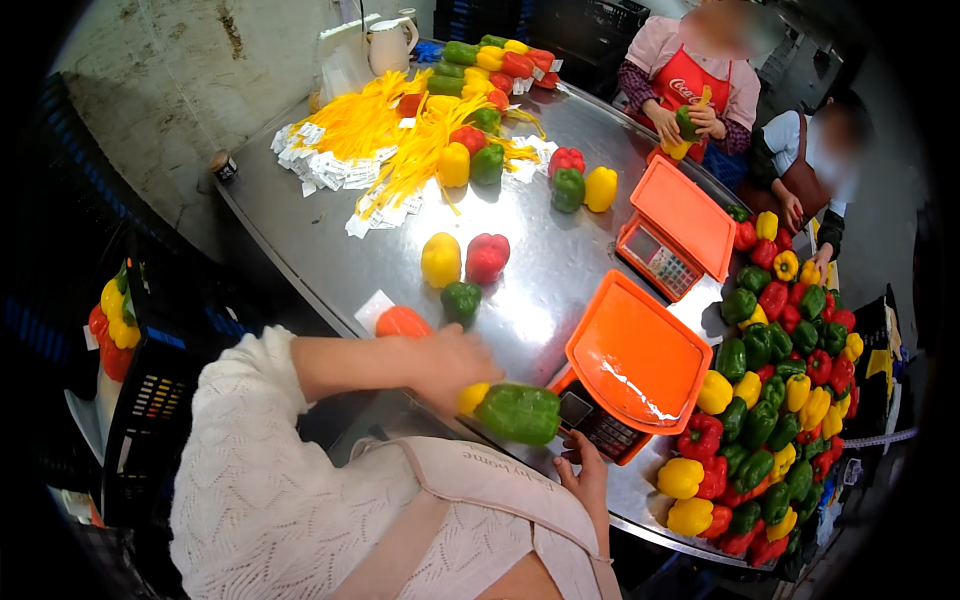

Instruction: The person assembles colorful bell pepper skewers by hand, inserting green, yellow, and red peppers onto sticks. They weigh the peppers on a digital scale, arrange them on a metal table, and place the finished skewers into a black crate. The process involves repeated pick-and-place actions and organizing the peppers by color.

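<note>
My left hand (455, 368), blurred, is closed at the near table edge, its fingers mostly hidden. Just below it a yellow bell pepper (473, 398) and a green bell pepper (518, 414) line up end to end, seemingly held by it. Beyond my left forearm show a red bell pepper (403, 322) and a white tag (374, 308); whether they join the other two is hidden. My right hand (585, 472) is beside the green pepper's end, fingers loosely bent and apart, holding nothing. Ahead stand loose yellow (441, 260), red (487, 258) and dark green (461, 301) bell peppers.
Two orange scales (635, 350) (685, 220) stand on the metal table (340, 250). Several mixed peppers (760, 400) are heaped at right. Yellow net sleeves (375, 115) with white tags and packed peppers (490, 60) lie far left. Two people (690, 80) (805, 170) work opposite.
</note>
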A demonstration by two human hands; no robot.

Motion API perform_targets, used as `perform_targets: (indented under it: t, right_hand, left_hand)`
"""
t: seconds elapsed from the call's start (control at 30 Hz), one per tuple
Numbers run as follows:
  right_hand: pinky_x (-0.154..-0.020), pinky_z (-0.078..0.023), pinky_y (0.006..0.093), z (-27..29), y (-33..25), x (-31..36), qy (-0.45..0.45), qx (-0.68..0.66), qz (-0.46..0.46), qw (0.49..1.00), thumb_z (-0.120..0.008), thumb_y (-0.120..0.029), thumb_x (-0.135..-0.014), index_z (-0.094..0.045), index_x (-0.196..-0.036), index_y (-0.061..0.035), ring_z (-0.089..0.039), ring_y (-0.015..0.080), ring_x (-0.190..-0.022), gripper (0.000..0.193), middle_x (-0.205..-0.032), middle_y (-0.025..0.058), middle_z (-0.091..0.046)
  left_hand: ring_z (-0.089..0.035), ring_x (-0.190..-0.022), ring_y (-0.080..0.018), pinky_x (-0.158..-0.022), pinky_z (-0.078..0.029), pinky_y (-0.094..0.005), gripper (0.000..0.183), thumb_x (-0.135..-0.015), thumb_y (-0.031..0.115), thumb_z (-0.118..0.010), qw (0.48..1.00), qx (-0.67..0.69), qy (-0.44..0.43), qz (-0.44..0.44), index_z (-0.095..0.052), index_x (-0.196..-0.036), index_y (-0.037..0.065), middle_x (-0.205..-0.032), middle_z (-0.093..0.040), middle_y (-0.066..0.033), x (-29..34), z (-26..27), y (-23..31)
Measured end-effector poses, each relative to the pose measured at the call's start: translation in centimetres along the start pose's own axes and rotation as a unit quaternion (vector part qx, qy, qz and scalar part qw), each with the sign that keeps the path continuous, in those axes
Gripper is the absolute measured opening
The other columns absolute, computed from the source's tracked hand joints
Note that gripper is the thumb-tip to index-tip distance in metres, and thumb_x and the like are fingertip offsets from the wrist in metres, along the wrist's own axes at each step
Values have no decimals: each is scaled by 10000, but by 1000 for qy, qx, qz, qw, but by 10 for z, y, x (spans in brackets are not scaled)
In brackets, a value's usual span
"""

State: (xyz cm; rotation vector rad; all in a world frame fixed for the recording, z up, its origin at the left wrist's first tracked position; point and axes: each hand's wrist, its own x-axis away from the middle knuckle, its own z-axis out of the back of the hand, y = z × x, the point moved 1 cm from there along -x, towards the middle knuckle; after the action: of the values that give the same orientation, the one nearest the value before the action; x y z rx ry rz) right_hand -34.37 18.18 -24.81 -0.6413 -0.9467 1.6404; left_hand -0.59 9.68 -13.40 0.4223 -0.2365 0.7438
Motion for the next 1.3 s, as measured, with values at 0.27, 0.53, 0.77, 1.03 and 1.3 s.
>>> perform_targets:
  t: [0.27,0.53,0.77,1.03,1.3]
  right_hand:
    - [-791,-559,372,-62,-50,-37,-2,36,-63,997,-749,-80,-817,-572,-1310,-12,-708,261,-852,528,-1074,164,-690]
    - [-819,-547,377,-124,-79,-79,2,55,-72,996,-720,-59,-832,-578,-1292,-2,-689,290,-924,485,-1057,185,-681]
    - [-800,-526,400,-160,-59,-100,33,121,-167,978,-751,-107,-801,-610,-1235,-1,-662,295,-901,468,-998,176,-667]
    - [-757,-524,394,-179,-53,-127,116,166,-266,942,-787,-184,-761,-638,-1057,-21,-658,305,-847,369,-954,151,-666]
    - [-739,-524,413,-178,-62,-130,119,162,-320,926,-809,-216,-736,-630,-1034,-18,-665,312,-833,400,-929,151,-670]
  left_hand:
    - [-580,-1131,-351,-977,-464,-426,837,-646,344,-858,967,155,200,25,-505,-1365,102,-1203,-594,-188,58,92,-122]
    - [-566,-1208,-257,-1075,-430,-352,916,-710,277,-841,863,434,242,98,-406,-1495,98,-1327,-580,-135,85,152,-278]
    - [-579,-1215,-260,-1026,-476,-353,918,-699,322,-853,863,418,254,128,-433,-1492,127,-1350,-569,-149,73,165,-378]
    - [-536,-1208,-361,-1015,-451,-450,875,-673,345,-843,931,55,289,214,-482,-1452,177,-1270,-569,-180,24,175,-461]
    - [-478,-1218,-321,-989,-387,-516,820,-686,295,-817,907,-158,289,262,-482,-1434,274,-1248,-530,-123,-31,203,-515]
